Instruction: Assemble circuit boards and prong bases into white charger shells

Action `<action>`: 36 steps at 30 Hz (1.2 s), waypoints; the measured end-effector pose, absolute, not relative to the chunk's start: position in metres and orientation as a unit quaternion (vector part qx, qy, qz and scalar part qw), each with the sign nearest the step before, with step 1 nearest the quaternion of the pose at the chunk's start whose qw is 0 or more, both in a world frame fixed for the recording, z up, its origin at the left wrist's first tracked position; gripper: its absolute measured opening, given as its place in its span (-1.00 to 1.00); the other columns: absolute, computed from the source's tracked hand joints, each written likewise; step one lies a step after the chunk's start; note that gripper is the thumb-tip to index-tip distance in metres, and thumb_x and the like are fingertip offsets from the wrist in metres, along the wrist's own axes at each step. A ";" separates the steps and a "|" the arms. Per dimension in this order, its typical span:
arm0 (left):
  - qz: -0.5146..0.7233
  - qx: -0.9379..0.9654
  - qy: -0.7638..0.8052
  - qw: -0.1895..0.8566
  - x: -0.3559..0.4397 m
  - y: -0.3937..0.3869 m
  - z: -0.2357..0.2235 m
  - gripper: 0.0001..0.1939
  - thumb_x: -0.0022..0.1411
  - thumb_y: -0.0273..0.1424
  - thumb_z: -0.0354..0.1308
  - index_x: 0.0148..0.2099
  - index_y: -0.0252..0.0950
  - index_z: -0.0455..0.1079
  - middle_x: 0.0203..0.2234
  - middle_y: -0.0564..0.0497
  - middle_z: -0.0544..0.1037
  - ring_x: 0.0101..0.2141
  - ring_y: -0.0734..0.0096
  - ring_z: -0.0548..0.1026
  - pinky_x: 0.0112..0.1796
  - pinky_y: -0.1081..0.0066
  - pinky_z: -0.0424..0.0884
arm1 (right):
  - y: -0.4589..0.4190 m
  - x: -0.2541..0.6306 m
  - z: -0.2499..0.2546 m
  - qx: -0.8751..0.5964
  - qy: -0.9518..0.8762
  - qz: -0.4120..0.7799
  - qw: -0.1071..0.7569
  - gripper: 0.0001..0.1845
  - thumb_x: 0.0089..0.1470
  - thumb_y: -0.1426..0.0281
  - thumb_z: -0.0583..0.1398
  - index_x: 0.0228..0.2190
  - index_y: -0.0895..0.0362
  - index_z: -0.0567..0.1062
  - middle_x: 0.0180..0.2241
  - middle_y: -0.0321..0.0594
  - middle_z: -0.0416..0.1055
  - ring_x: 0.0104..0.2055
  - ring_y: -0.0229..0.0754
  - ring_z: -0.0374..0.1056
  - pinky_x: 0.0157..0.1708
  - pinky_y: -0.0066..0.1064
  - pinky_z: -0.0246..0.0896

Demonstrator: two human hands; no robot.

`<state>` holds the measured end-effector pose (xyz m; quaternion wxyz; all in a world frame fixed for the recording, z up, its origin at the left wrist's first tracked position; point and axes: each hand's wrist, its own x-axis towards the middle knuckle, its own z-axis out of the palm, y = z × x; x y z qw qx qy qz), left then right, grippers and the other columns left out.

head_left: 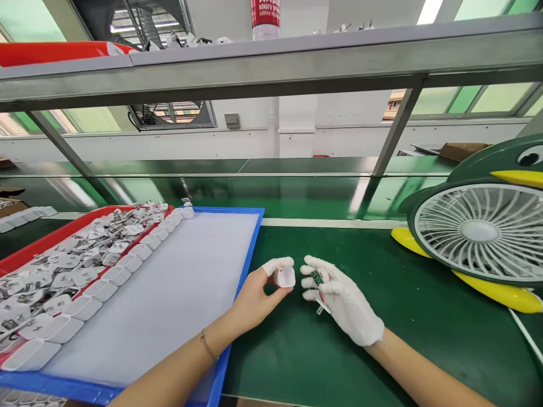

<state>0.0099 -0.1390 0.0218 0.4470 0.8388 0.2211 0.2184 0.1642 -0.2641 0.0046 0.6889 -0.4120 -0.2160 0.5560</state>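
My left hand (pixel 253 299), with a white covering on the index finger, pinches a small white plastic housing (pixel 287 277) between finger and thumb. Its open side faces me. Close by on the right, my right hand (pixel 350 308) wears a white glove. Its fingers curl around a small green circuit board (pixel 317 277) with a red wire and a pale tab below it. Part of the board is hidden by the fingers. The two hands are slightly apart above the green work surface (pixel 288 362).
Left of my hands lies a blue-rimmed tray (pixel 250 243) with a row of white housings (pixel 116 275) along its left side. Beyond that, a red bin (pixel 99 213) holds many white parts with metal pieces. A green-and-yellow fan (pixel 479 232) stands right. A metal shelf (pixel 271 65) crosses overhead.
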 end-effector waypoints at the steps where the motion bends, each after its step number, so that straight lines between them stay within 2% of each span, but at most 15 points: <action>1: 0.203 0.843 0.213 0.451 0.009 -0.140 0.023 -0.62 0.19 -0.40 0.12 0.08 -0.21 0.32 -0.15 -0.03 0.51 -0.17 0.33 0.47 -0.14 0.32 0.42 | -0.262 0.165 0.001 -0.409 -0.202 0.571 0.683 -0.43 -0.10 0.49 0.18 0.02 0.00 0.36 -0.22 -0.26 0.38 -0.41 -0.25 0.34 -0.55 -0.47 0.13; 4: 0.163 0.821 0.202 0.509 0.007 -0.142 0.028 -0.59 0.18 -0.42 0.14 0.10 -0.17 0.32 -0.08 -0.03 0.48 -0.17 0.35 0.45 -0.12 0.32 0.41 | -0.261 0.164 -0.005 -0.423 -0.186 0.589 0.663 -0.41 0.06 0.39 0.21 0.13 -0.04 0.20 -0.32 -0.30 0.39 -0.53 -0.30 0.27 -0.51 -0.43 0.17; 7: 0.132 0.700 0.217 0.667 0.007 -0.139 0.030 -0.56 0.20 -0.37 0.13 0.14 -0.18 0.22 -0.11 -0.05 0.44 -0.24 0.37 0.44 -0.22 0.30 0.46 | -0.261 0.165 -0.006 -0.425 -0.211 0.587 0.656 -0.54 0.11 0.24 0.23 0.02 0.01 0.27 -0.31 -0.27 0.40 -0.54 -0.31 0.24 -0.51 -0.41 0.18; 10: 0.133 0.576 0.237 0.771 0.009 -0.136 0.030 -0.60 0.23 -0.34 0.09 0.10 -0.21 0.16 -0.21 -0.01 0.37 -0.39 0.49 0.41 -0.45 0.41 0.43 | -0.259 0.168 -0.005 -0.422 -0.219 0.603 0.641 -0.63 0.09 0.20 0.25 -0.09 0.04 0.35 -0.23 -0.22 0.40 -0.45 -0.28 0.29 -0.51 -0.45 0.14; 13: 0.114 0.598 0.292 0.737 0.008 -0.136 0.029 -0.54 0.17 -0.43 0.15 0.06 -0.16 0.06 -0.35 0.14 0.33 -0.62 0.72 0.28 -0.57 0.54 0.25 | -0.256 0.171 -0.007 -0.430 -0.205 0.603 0.640 -0.64 0.09 0.21 0.25 -0.09 0.02 0.38 -0.17 -0.18 0.40 -0.35 -0.25 0.31 -0.52 -0.50 0.08; 16: 0.127 0.644 0.319 0.684 0.007 -0.139 0.028 -0.60 0.18 -0.48 0.10 -0.06 -0.13 -0.05 -0.35 0.18 0.32 -0.69 0.77 0.19 -0.61 0.56 0.14 | -0.256 0.173 -0.013 -0.456 -0.186 0.574 0.654 -0.62 0.08 0.26 0.27 -0.05 -0.03 0.40 -0.09 -0.20 0.36 -0.30 -0.26 0.28 -0.57 -0.54 0.01; 19: 0.169 0.667 0.308 0.657 0.005 -0.139 0.029 -0.71 0.21 -0.50 0.05 -0.16 -0.15 -0.04 -0.33 0.17 0.31 -0.63 0.73 0.26 -0.54 0.52 0.23 | -0.259 0.172 -0.020 -0.485 -0.195 0.558 0.645 -0.52 0.04 0.38 0.29 0.01 -0.09 0.38 -0.04 -0.22 0.32 -0.26 -0.26 0.26 -0.58 -0.56 0.00; 22: 0.151 0.688 0.298 0.644 0.003 -0.137 0.030 -0.72 0.24 -0.46 0.03 -0.08 -0.16 0.00 -0.40 0.17 0.31 -0.54 0.62 0.38 -0.39 0.43 0.32 | -0.261 0.169 -0.021 -0.489 -0.237 0.560 0.625 -0.41 0.10 0.37 0.25 0.13 -0.13 0.23 -0.05 -0.18 0.35 -0.29 -0.26 0.30 -0.59 -0.55 0.00; 25: 0.121 0.711 0.286 0.631 0.002 -0.134 0.025 -0.71 0.28 -0.39 0.01 0.01 -0.16 0.05 -0.34 0.11 0.36 -0.45 0.53 0.45 -0.28 0.35 0.37 | -0.262 0.168 -0.017 -0.497 -0.256 0.558 0.613 -0.31 0.10 0.34 0.25 0.19 -0.10 0.11 -0.09 -0.16 0.40 -0.31 -0.22 0.37 -0.51 -0.47 0.14; 28: 0.101 0.725 0.273 0.624 0.004 -0.132 0.018 -0.69 0.26 -0.35 0.04 0.05 -0.14 0.14 -0.22 0.05 0.38 -0.42 0.52 0.45 -0.26 0.34 0.43 | -0.260 0.169 -0.012 -0.529 -0.258 0.543 0.600 -0.38 0.04 0.32 0.29 0.12 0.04 0.24 -0.18 -0.13 0.45 -0.34 -0.16 0.41 -0.44 -0.38 0.23; 32: 0.096 0.717 0.278 0.632 0.007 -0.133 0.015 -0.61 0.21 -0.37 0.12 0.06 -0.16 0.13 -0.15 0.02 0.41 -0.42 0.53 0.45 -0.30 0.37 0.48 | -0.259 0.171 -0.013 -0.531 -0.273 0.536 0.597 -0.54 0.05 0.31 0.28 -0.01 0.11 0.37 -0.20 -0.12 0.45 -0.35 -0.17 0.42 -0.48 -0.41 0.19; 36: 0.104 0.734 0.273 0.613 0.008 -0.134 0.017 -0.70 0.17 -0.38 0.14 -0.06 -0.23 0.16 -0.19 0.00 0.45 -0.39 0.47 0.46 -0.34 0.39 0.47 | -0.261 0.174 -0.014 -0.515 -0.289 0.545 0.595 -0.51 0.09 0.28 0.24 0.06 0.09 0.36 -0.10 -0.11 0.42 -0.22 -0.09 0.41 -0.53 -0.44 0.12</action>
